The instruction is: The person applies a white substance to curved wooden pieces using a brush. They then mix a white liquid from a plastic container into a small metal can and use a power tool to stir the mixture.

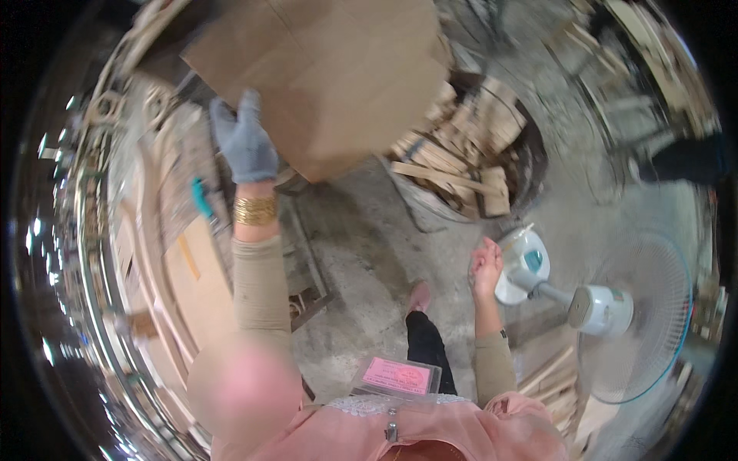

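Observation:
My left hand, in a grey glove, is at the left edge of a large brown cardboard sheet. Its fingers are stretched apart, one digit overlapping the cardboard's edge and the others beside it. Blur hides whether they press on it. My bare right hand hangs low to the right with its fingers curled in, and nothing shows in it. Beside that hand is the white base of an electric fan. The cardboard overlaps the view of a round dark tub filled with bundled wood pieces.
Curved wooden parts and boards lie along my left, with a teal-handled tool among them. The fan's round guard stands at the right, near wood strips. Another person's dark-clothed leg shows at far right.

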Motion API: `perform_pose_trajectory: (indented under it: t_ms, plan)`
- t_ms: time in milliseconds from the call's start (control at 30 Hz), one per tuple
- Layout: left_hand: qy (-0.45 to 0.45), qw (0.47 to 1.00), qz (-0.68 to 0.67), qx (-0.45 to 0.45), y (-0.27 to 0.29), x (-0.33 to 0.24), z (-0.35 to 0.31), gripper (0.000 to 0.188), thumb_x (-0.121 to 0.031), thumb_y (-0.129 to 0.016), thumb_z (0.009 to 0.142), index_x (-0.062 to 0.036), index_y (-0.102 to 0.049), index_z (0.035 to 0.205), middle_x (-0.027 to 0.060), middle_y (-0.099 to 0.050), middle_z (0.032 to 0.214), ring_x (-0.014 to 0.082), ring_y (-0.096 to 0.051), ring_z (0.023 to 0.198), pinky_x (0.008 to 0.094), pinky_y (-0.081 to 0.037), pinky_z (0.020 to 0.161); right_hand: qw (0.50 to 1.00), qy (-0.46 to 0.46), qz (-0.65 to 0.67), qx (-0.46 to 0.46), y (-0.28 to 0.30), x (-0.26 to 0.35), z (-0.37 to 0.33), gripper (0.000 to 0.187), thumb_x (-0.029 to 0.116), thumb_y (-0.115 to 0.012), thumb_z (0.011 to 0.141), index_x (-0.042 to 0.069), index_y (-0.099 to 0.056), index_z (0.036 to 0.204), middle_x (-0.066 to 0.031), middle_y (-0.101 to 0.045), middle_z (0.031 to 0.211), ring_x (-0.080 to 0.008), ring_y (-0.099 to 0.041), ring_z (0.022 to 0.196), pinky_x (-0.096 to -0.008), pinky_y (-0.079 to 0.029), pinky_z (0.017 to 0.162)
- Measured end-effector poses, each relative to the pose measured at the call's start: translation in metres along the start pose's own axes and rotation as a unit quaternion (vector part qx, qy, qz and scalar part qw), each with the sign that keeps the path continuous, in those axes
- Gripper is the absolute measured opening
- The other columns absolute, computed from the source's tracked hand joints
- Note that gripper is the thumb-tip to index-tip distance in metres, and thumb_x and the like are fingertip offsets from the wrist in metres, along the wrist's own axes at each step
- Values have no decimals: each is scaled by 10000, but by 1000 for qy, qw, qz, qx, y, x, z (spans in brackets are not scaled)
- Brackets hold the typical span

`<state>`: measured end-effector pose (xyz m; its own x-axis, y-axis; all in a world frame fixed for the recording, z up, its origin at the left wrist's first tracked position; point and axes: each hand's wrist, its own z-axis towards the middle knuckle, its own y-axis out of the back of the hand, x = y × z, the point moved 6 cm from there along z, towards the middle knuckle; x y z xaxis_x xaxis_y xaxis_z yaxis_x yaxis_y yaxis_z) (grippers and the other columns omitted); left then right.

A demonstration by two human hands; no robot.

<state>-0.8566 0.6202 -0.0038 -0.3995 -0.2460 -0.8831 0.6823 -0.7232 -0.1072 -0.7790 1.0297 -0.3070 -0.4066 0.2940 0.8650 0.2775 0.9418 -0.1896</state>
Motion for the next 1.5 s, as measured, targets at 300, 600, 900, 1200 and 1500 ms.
perform_pose_trajectory:
  t_ms: [300, 600, 900, 1200, 1500]
  plan:
    - [16, 972, 115, -206, 380, -204, -199, 207, -78, -540, 841, -13, -536, 1037, 82, -600, 945, 169, -556, 865, 288, -448, 782, 975, 84, -104, 180, -133, 90, -197, 486, 391, -279, 945, 18, -518, 1148, 7, -508, 641, -23, -360, 518, -151, -267, 467]
    - [113, 893, 31, -435, 548, -311, -502, 382, -79, -572, 816, 7, -474, 1175, 157, -544, 1117, 261, -523, 1041, 341, -438, 875, 835, 147, -223, 482, -241, 55, -480, 309, 266, -467, 918, 9, -617, 1002, 16, -546, 723, -18, -438, 599, -155, -310, 505]
    - [20, 766, 86, -637, 717, -377, -656, 388, -158, -506, 889, -3, -420, 1234, 122, -504, 1197, 237, -505, 1081, 349, -423, 932, 604, -19, -273, 748, -306, -84, -732, 278, 265, -463, 928, 29, -599, 985, 36, -484, 573, -15, -376, 480, -170, -279, 440]
    - [255, 459, 602, -602, 837, -468, -727, 488, -30, -493, 801, -19, -388, 1277, 131, -569, 1084, 212, -560, 927, 317, -457, 812, 701, 14, -202, 684, -476, -169, -790, 229, 233, -532, 888, 22, -594, 952, 16, -495, 568, -13, -342, 429, -174, -231, 382]
    - [362, 374, 564, -641, 1009, -489, -786, 528, -12, -541, 742, 2, -427, 1257, 147, -604, 1046, 244, -589, 856, 286, -462, 770, 812, 171, -181, 528, -718, -188, -747, 234, 262, -637, 801, 35, -645, 857, -15, -612, 712, -70, -445, 555, -238, -342, 468]
